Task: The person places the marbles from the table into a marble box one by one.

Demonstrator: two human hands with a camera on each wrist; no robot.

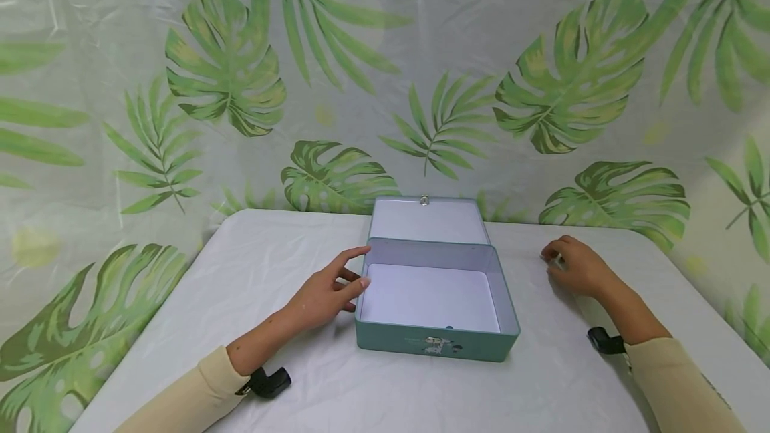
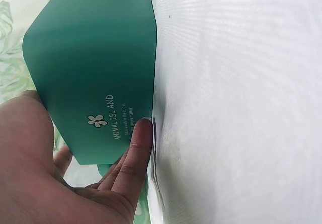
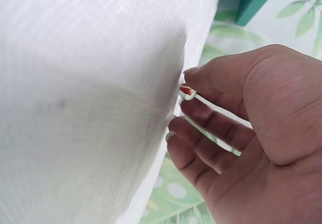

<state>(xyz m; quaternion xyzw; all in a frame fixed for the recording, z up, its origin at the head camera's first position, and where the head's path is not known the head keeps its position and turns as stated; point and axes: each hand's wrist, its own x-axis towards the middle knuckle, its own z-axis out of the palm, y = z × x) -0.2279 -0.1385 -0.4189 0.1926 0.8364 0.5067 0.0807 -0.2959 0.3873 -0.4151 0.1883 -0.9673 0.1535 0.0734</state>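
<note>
A green tin box [image 1: 438,344] with a white inside stands on the table, its hinged lid [image 1: 427,220] folded back. My left hand [image 1: 321,296] is at the box's left wall, with the thumb by the rim. In the left wrist view, that hand's fingers [image 2: 135,158] lie along the outside of the wall, beside printed lettering. To the right of the box, my right hand [image 1: 580,266] is low over the cloth. Its thumb and forefinger pinch a small white and red piece [image 3: 187,92], whose kind I cannot tell; the other fingers are loosely bent.
A white cloth [image 1: 289,239] covers the table. Behind it hangs a leaf-patterned sheet [image 1: 337,112]. A clasp [image 1: 424,200] sits on the lid's far edge. Each wrist wears a black camera, the left one [image 1: 271,383] near the table's front.
</note>
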